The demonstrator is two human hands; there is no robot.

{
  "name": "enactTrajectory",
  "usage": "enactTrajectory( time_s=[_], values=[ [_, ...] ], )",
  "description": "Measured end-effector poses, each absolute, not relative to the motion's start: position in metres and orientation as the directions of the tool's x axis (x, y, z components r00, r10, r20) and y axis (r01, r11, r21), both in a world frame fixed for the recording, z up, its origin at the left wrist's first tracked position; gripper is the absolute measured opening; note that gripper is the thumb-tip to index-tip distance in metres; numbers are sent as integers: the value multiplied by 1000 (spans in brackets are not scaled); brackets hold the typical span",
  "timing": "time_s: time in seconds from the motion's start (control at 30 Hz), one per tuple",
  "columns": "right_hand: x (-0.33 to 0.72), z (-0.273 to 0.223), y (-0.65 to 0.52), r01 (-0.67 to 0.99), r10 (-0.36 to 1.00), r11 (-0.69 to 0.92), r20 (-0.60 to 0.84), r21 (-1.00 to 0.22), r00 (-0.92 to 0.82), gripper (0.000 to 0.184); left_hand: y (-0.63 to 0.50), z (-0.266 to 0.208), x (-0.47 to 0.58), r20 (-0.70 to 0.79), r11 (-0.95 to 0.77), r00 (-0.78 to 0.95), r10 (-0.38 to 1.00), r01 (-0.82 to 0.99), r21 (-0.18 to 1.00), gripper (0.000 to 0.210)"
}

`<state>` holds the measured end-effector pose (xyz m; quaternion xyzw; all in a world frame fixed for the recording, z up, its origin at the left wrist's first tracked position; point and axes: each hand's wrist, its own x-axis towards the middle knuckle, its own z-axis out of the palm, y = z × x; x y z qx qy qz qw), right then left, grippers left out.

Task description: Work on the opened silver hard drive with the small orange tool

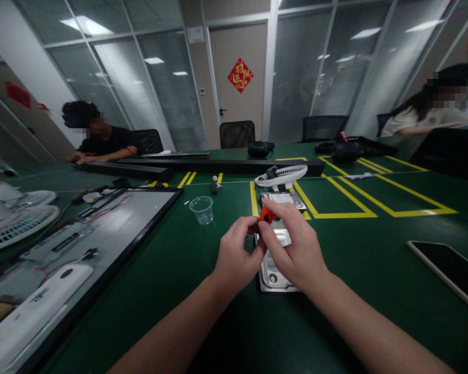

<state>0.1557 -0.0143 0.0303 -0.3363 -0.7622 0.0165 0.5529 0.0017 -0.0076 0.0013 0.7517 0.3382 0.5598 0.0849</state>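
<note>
A small orange-red object [265, 214] with a dark spot is pinched between the thumb and forefinger of my right hand [298, 244]. My left hand [238, 252] is closed at its left side, its fingertips pressed against it; its kind cannot be made out. Below both hands a silver hard drive [272, 279] lies flat on the green table, partly covered by my fingers and wrist. Just behind it lies a second hard drive [290, 200] with a label on top. To the left of my hands stands a clear plastic cup [203, 210].
On the left lies a large black-framed panel [140, 208] bearing a white power strip [42, 311], beside white fan grilles [27, 228]. A white round grille [283, 175] sits behind the drives. A phone [448, 270] lies at right. Two people sit across the table.
</note>
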Motion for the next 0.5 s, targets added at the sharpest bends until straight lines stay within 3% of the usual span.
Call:
enactTrajectory(
  time_s=[0.27,0.5],
  values=[
    [154,30,-14,481,515,786,841,-387,-164,45,-7,2,3,782,-741,120,611,435,512,31],
    [156,31,-16,467,514,791,842,-394,-161,40,-7,3,2,782,-753,159,603,437,492,22]
  ],
)
